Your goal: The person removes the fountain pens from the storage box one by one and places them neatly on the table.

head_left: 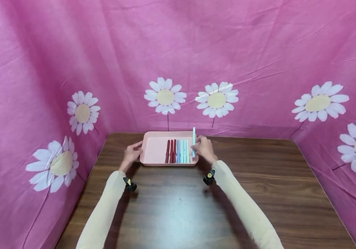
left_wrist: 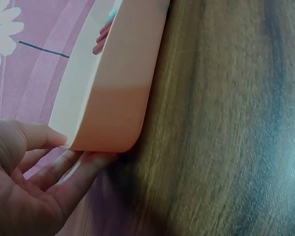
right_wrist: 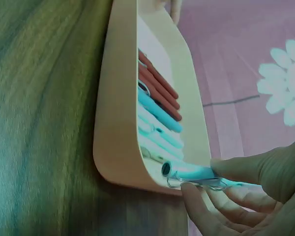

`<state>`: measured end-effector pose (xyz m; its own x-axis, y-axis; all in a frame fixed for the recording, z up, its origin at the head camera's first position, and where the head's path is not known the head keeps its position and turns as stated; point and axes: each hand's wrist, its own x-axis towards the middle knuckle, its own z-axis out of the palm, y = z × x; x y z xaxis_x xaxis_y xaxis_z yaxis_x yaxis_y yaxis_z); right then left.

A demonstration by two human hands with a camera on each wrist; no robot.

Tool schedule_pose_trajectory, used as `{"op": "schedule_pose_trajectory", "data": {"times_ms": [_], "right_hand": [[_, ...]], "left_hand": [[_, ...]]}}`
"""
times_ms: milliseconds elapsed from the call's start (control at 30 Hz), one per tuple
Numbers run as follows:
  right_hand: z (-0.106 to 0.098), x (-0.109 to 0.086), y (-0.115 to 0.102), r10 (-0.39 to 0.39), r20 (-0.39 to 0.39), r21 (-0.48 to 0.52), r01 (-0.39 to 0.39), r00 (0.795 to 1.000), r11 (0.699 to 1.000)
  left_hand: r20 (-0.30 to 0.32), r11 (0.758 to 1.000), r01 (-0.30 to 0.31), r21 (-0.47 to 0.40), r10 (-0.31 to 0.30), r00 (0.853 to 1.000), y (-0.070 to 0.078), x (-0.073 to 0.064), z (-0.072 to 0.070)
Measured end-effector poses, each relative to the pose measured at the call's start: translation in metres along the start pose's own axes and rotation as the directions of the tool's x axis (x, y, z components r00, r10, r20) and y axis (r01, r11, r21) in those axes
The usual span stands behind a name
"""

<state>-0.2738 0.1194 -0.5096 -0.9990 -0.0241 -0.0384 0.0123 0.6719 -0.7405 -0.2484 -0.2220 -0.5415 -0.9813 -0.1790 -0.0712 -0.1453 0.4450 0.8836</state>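
A shallow pink tray lies at the far edge of the table. My left hand holds its left end, with the thumb at the rim and the fingers against the outside in the left wrist view. My right hand pinches a slim light-blue pen-like tube over the tray's right end. A dark hole shows in the tube's near end, and a thin clip runs along its side. Inside the tray, dark red sticks, a blue stick and several pale aqua sticks lie side by side.
The brown wooden table stretches out in front of the tray and to both sides. Behind it hangs a pink cloth printed with white daisies. Bare tray floor shows left of the red sticks.
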Motion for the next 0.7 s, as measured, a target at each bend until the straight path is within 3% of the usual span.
{"op": "schedule_pose_trajectory", "data": {"times_ms": [100, 300, 500, 700], "right_hand": [[-0.008, 0.001, 0.003, 0.051, -0.023, 0.059, -0.049, 0.998, 0.997], [-0.02, 0.001, 0.01, 0.084, 0.065, 0.218, -0.096, 0.994, 0.971], [-0.032, 0.001, 0.015, 0.048, -0.025, 0.019, -0.047, 0.999, 0.999], [-0.034, 0.001, 0.036, 0.078, 0.012, -0.118, -0.076, 0.997, 0.99]], "left_hand": [[0.003, 0.999, 0.03, -0.024, -0.03, 1.0, 0.002, 0.001, 0.001], [-0.008, 0.997, 0.075, -0.017, -0.075, 0.997, 0.002, 0.002, 0.004], [0.012, 0.998, 0.06, -0.013, -0.06, 0.998, 0.002, 0.0, 0.004], [-0.056, 0.998, -0.055, 0.02, 0.056, 0.997, 0.004, -0.002, 0.003]]}}
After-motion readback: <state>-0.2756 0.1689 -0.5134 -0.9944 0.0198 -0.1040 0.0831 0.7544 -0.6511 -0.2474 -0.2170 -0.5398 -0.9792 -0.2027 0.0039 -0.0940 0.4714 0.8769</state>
